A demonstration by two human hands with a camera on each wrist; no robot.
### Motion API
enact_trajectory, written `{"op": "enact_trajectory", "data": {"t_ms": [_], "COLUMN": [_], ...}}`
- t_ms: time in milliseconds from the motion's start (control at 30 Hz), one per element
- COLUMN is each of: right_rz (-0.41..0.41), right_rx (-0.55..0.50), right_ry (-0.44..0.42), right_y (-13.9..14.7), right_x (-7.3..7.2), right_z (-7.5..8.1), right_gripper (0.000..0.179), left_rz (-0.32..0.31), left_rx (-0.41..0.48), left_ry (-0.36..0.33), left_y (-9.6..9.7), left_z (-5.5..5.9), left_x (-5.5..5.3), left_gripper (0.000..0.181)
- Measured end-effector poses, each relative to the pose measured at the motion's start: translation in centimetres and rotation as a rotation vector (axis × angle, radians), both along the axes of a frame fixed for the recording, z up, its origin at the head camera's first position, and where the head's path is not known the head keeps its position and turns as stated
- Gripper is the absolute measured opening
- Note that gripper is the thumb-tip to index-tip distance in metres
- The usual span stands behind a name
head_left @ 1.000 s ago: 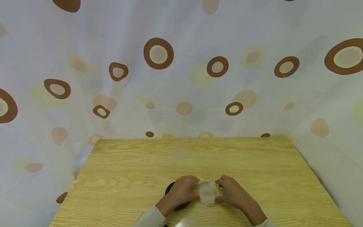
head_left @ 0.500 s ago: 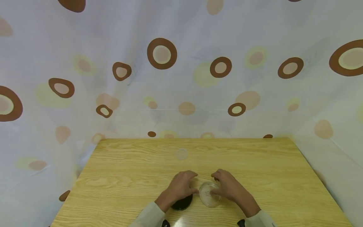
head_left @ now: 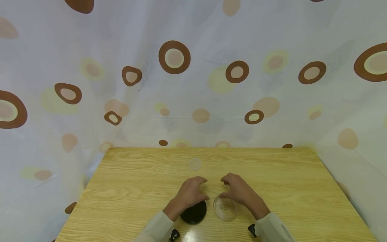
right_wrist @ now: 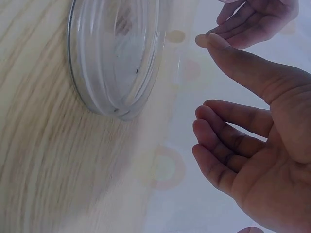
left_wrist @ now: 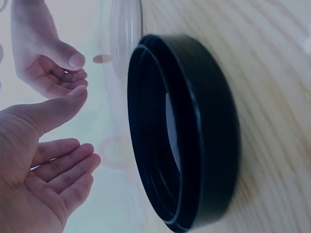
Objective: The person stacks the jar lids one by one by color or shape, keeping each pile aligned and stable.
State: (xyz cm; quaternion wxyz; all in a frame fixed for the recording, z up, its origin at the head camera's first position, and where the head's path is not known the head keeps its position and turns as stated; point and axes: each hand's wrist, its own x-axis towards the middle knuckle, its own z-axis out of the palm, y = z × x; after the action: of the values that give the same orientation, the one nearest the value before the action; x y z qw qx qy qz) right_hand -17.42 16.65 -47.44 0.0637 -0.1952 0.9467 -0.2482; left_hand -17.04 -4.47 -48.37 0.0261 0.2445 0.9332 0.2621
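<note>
Two round, shallow things lie side by side on the wooden table. The left one is a black dish (head_left: 193,213) with a raised rim; the left wrist view shows the hollow inside of the black dish (left_wrist: 214,131). To its right is a clear dish (head_left: 225,213) with small print on it, its stepped rim plain in the right wrist view. My left hand (head_left: 189,192) hovers just beyond the black dish, thumb and fingers apart, holding nothing. Beyond the clear dish hovers my right hand (head_left: 239,191), also holding nothing, its thumb overlapping the far rim in the head view.
A small clear disc (head_left: 195,164) lies farther back on the wooden table (head_left: 281,181). A white curtain (head_left: 199,90) with brown and beige spots hangs behind the table and along both sides.
Both hands have come away from the clear dish, where their fingertips were at its rim, and moved toward the far side. More of the black dish shows. The head view has shifted slightly.
</note>
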Motion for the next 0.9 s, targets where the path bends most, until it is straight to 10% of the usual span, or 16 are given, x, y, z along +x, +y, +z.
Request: {"op": "enact_trajectory", "data": {"t_ms": [900], "right_rz": [-0.028], "right_rx": [0.05], "right_ry": [0.016], "right_y": [-3.6], "right_x": [-4.9], "right_z": [-0.6], "right_gripper": [0.059], "left_rz": [0.096], "left_rx": [-0.002], "left_ry": [-0.015], "left_y": [-2.9], "left_z": [-0.9], "left_x": [-3.5], "left_gripper": [0.057]}}
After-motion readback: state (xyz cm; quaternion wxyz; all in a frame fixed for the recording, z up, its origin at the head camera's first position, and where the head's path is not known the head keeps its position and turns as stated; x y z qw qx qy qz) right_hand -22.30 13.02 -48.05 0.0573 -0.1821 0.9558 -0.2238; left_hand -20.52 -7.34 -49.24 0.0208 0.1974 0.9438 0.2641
